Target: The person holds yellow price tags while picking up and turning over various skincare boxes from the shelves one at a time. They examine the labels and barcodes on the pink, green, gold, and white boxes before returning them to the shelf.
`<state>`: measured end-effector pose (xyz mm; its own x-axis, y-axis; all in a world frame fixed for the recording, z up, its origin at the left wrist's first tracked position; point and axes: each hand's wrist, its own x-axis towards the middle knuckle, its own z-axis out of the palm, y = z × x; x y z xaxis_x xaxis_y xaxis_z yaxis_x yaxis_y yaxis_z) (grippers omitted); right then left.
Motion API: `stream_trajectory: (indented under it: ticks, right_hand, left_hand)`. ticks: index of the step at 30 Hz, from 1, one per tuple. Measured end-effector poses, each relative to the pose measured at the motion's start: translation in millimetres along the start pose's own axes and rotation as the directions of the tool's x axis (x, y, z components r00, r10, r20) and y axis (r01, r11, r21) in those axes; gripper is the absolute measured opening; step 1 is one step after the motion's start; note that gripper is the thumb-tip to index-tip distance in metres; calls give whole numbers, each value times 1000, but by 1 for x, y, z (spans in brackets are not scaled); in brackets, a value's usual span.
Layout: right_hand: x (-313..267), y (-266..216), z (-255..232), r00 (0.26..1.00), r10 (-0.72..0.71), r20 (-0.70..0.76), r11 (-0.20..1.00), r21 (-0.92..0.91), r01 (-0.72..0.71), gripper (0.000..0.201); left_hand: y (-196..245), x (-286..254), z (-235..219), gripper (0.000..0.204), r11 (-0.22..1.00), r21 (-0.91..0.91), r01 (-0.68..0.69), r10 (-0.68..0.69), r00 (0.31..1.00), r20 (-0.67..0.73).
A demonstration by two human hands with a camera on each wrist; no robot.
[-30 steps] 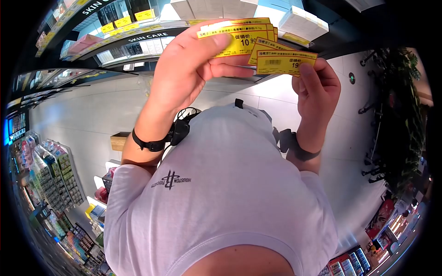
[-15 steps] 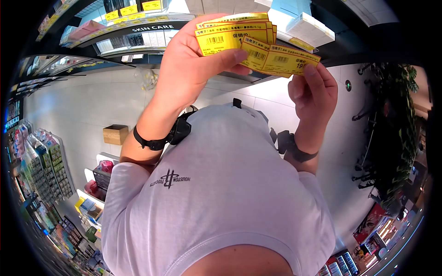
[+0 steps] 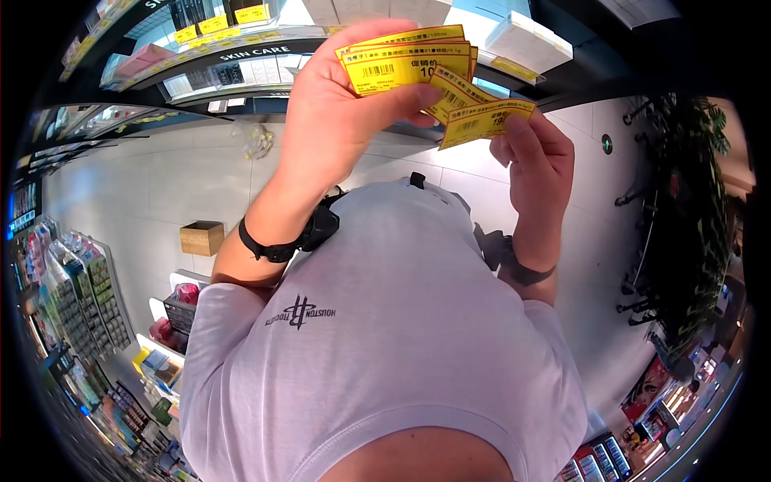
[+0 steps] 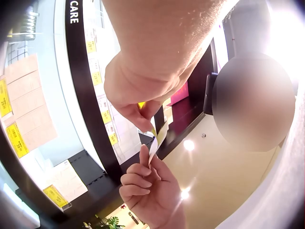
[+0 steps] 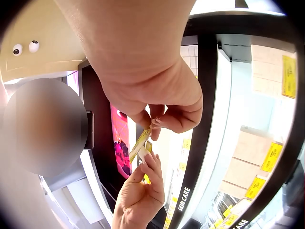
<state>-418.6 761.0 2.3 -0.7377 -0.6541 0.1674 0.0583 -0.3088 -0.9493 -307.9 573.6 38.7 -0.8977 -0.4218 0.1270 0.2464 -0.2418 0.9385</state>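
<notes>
In the head view my left hand (image 3: 325, 120) grips a fanned stack of yellow price tags (image 3: 401, 64), its thumb lying along their lower edge. The thumb tip meets another yellow tag (image 3: 454, 98) that overlaps the stack's right side. My right hand (image 3: 542, 165) pinches the right end of a tilted price tag (image 3: 482, 120) between thumb and fingers; its left part overlaps the tag at the left thumb. Seen edge-on in the left wrist view, tags (image 4: 161, 138) bridge the two hands. The right wrist view shows the pinched tag (image 5: 139, 145) hanging from the right fingers.
Ahead stands a lit skin care shelf (image 3: 265, 52) with boxes and yellow tags along its edges. A white box (image 3: 530, 44) sits at its right. On the floor to the left are a wooden box (image 3: 201, 238) and a clear plastic bag (image 3: 255, 140). Green plants (image 3: 699, 209) line the right.
My left thumb has come down from the stack's face to the tags on the right. My right hand has shifted left, and its tag has tilted, its left end lower.
</notes>
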Motion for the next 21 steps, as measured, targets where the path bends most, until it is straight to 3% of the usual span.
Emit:
stream_trajectory:
  ticks: [1, 4, 6, 10, 15, 19, 21]
  right_hand:
    - [0, 1, 1, 998, -58, -17, 998, -29, 57, 18]
    - [-1, -1, -2, 994, -55, -94, 998, -18, 54, 17]
    - [-3, -6, -6, 993, -29, -119, 999, -23, 27, 17]
    - [-5, -11, -14, 991, -4, -136, 999, -44, -2, 20]
    - [-6, -11, -10, 993, -28, -112, 999, -35, 24, 19]
    - [-6, -9, -3, 991, -57, -117, 996, -75, 49, 18]
    - [-4, -8, -2, 992, -64, -105, 996, -74, 56, 18]
  left_hand:
    - [1, 0, 3, 46, 1000, 1, 1, -1, 1000, 4]
    - [2, 0, 7, 38, 994, -5, 107, -107, 994, -11]
    - [1, 1, 1, 34, 908, -301, 292, -271, 956, 110]
    - [0, 0, 2, 33, 900, -313, 304, -278, 952, 127]
    - [2, -4, -1, 33, 963, -118, 241, -231, 969, 92]
    - [1, -4, -3, 35, 966, -88, 243, -237, 969, 73]
    - [-2, -4, -4, 37, 982, -73, 173, -171, 985, 38]
